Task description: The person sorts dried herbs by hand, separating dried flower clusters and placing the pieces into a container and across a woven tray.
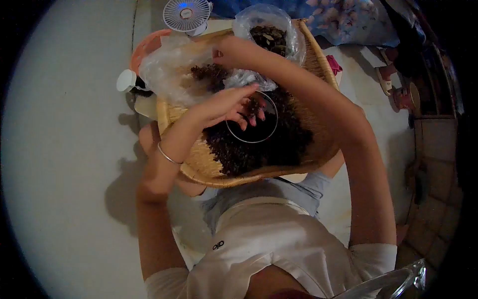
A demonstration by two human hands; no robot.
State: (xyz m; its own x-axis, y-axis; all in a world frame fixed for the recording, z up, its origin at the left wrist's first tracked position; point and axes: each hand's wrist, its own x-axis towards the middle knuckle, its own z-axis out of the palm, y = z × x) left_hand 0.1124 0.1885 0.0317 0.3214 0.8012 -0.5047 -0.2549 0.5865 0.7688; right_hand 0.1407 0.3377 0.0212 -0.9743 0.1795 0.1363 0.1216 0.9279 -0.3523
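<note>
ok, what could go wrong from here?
1. Dark bits at the left hand's spread fingers could drop past the bowl.
2. The bowl appears to sit amid the loose dark pile, so a bump might tip it.
3. The limp clear bag by the right hand overhangs the basket rim; a tug could spill contents.

Basket: woven, straw-like, rough. Bags: thin clear plastic, crinkled, glossy; bowl: shiny-rimmed; bracelet: smooth, polished metal. Fan: smooth plastic; shirt: matt cloth.
</note>
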